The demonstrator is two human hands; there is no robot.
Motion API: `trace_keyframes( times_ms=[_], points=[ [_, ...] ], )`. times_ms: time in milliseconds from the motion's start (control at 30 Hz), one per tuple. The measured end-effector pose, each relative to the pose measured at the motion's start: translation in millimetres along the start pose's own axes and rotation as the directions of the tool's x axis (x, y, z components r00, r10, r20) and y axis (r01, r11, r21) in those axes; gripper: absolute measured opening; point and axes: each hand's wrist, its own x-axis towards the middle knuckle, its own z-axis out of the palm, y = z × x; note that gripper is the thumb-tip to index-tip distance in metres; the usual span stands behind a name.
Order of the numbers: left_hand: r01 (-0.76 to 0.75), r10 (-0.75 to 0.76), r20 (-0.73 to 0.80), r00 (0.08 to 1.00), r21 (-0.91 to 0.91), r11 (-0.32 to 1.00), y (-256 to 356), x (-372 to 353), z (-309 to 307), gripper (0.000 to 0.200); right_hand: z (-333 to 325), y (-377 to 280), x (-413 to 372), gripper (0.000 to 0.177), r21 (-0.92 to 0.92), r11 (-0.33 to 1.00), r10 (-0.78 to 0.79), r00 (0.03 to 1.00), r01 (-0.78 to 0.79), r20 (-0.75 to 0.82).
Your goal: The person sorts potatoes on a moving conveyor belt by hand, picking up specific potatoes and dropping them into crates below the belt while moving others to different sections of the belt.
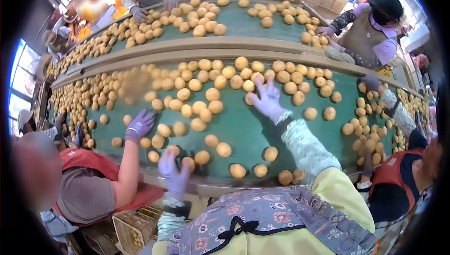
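Note:
My right hand (268,101), in a pale purple glove, reaches far over the green conveyor belt (243,138). Its fingers are spread at the edge of a cluster of round yellow-brown fruits; one fruit (249,98) sits right at the thumb and another (257,77) at the fingertips. Nearer to me, my left hand (174,174), gloved the same way and slightly blurred, hovers at the belt's near edge with fingers apart. Beside those fingers lie a fruit (188,163) and a second one (173,150). Neither hand shows a fruit enclosed in it.
On my left, a co-worker's purple-gloved hand (141,124) rests on the belt. Another co-worker's sleeve (399,109) reaches in at right. A tan divider (187,48) separates a second belt (239,23), where people stand across from me. A crate (133,230) stands low at left.

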Motion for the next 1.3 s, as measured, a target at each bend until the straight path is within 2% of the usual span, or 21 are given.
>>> trace_keyframes(
  times_ms=[33,100,167,233,300,367,400,433,467,533,567,633,700,767,833,900,933,1100,1167,1233,1300],
  points=[
    [-0.039,0.043,0.063,0.997,-0.065,0.997,21.2,1.9,5.5,0.071,9.5,-25.0,-19.7,0.078,0.125,0.989,-0.079,0.997,0.080,-0.013],
    [-0.156,0.183,0.223,0.957,-0.134,0.979,53.1,5.6,12.8,0.070,-25.1,-93.1,-54.4,0.081,0.056,0.965,-0.254,0.874,0.254,0.415],
    [-0.296,0.325,0.381,0.866,-0.133,0.946,57.1,5.5,18.3,0.068,-36.9,-136.9,-118.3,0.076,0.401,0.828,-0.533,0.770,0.391,0.351],
    [-0.286,0.281,0.405,0.870,-0.050,0.957,15.6,5.0,8.7,0.064,-57.7,-149.3,-145.1,0.076,0.749,0.661,-0.503,0.715,-0.043,0.486],
    [-0.204,0.180,0.336,0.924,0.037,0.978,-26.7,9.7,-16.3,0.063,-92.7,-129.7,-127.1,0.084,0.737,0.673,-0.490,0.706,-0.066,0.510],
    [-0.082,0.070,0.211,0.975,0.052,0.995,-71.5,6.8,-33.1,0.065,-133.9,-117.6,-116.6,0.095,0.497,0.866,-0.333,0.801,0.052,0.497],
    [-0.115,0.096,0.125,0.988,0.160,0.980,-94.2,3.1,-37.4,0.070,-132.7,-115.6,-125.0,0.095,0.502,0.863,-0.337,0.800,0.051,0.497],
    [0.133,-0.144,0.219,0.965,0.062,0.989,-103.8,-0.5,-43.5,0.072,-129.9,-117.9,-140.2,0.099,0.455,0.880,-0.411,0.700,0.136,0.585],
    [0.113,-0.115,0.175,0.978,0.018,0.993,-110.5,-2.1,-42.3,0.072,-124.3,-123.8,-154.0,0.104,0.412,0.882,-0.463,0.584,0.228,0.667],
    [-0.040,0.031,0.116,0.993,0.080,0.996,-95.7,8.4,-43.5,0.075,-100.4,-157.9,-171.8,0.107,0.397,0.856,-0.516,0.605,0.332,0.607],
    [-0.057,0.059,0.113,0.992,-0.027,0.998,-93.6,6.2,-34.2,0.077,-86.3,-178.3,-173.6,0.109,0.370,0.825,-0.565,0.615,0.427,0.550],
    [-0.144,0.142,0.171,0.975,-0.004,0.990,-71.6,16.9,-40.1,0.076,-48.2,-207.4,-146.0,0.104,0.418,0.811,-0.583,0.626,0.410,0.518],
    [-0.159,0.153,0.204,0.967,0.012,0.987,-80.9,17.8,-45.6,0.073,-6.4,-225.2,-100.4,0.081,0.467,0.747,-0.642,0.695,0.474,0.322],
    [-0.149,0.156,0.103,0.982,-0.070,0.986,-104.2,16.1,-46.0,0.070,16.5,-236.0,-41.3,0.059,0.418,0.882,-0.444,0.686,0.219,0.577],
    [-0.068,0.071,0.014,0.997,-0.161,0.985,-117.7,15.9,-50.8,0.066,1.6,-248.9,18.2,0.033,0.453,0.878,-0.331,0.879,0.154,0.343],
    [0.063,-0.060,0.018,0.998,-0.241,0.969,-124.8,19.6,-58.8,0.063,31.0,-253.1,41.0,0.033,0.415,0.898,-0.255,0.940,0.144,0.226],
    [0.015,-0.014,0.005,1.000,-0.216,0.976,-128.4,22.7,-61.2,0.063,37.4,-257.4,44.2,0.049,0.284,0.930,-0.325,0.882,0.232,0.342],
    [-0.068,0.081,0.082,0.993,-0.148,0.987,-158.6,37.0,-77.9,0.072,60.3,-316.0,8.8,0.081,0.084,0.947,-0.320,0.900,0.310,0.294],
    [-0.097,0.119,0.135,0.984,-0.161,0.982,-158.4,47.5,-90.7,0.076,45.3,-342.0,-0.3,0.083,-0.023,0.992,-0.086,0.801,0.123,0.592],
    [-0.222,0.281,0.297,0.913,-0.215,0.951,-159.9,56.9,-93.5,0.077,36.8,-353.5,-17.8,0.080,-0.060,0.994,-0.033,0.794,0.087,0.607],
    [-0.307,0.393,0.405,0.826,-0.262,0.915,-172.4,62.9,-91.4,0.078,44.5,-350.8,-37.1,0.073,0.062,0.995,-0.101,0.696,0.081,0.710]
  ],
)
